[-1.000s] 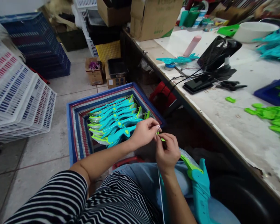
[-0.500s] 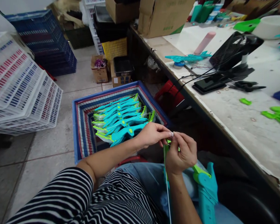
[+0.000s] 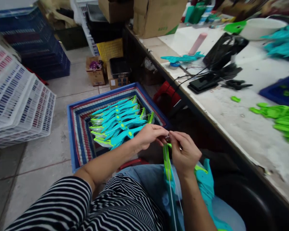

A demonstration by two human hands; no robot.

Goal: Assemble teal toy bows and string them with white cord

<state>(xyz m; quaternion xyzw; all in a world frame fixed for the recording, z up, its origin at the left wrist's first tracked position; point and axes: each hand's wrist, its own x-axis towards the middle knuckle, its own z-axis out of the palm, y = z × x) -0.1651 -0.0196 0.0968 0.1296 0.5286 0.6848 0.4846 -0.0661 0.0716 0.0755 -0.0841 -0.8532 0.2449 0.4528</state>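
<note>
My left hand [image 3: 150, 136] and my right hand [image 3: 186, 154] meet above my lap, fingertips pinched together. Between them is a bit of white string [image 3: 169, 184], whose strands run down toward my lap; the exact spot they pinch is mostly hidden by fingers. Just below the fingertips rises the lime-green tip [image 3: 167, 160] of a teal toy bow [image 3: 205, 184] lying across my thighs. My right forearm covers part of this bow. Left of my hands, several similar strung toy bows [image 3: 121, 120] lie side by side in a lined blue crate [image 3: 73, 150].
A worktable [image 3: 231, 125] runs along the right, bearing green plastic parts [image 3: 276, 117], a phone [image 3: 202, 84], a black stand [image 3: 225, 51] and a teal piece [image 3: 183, 58]. White baskets [image 3: 26, 106] and blue crates [image 3: 33, 41] are stacked at left. A red stool [image 3: 165, 94] stands under the table.
The view has swung right, showing more of the table. Both hands stay pinched together, and the bow's green limb now shows more fully below them, with two string strands visible.
</note>
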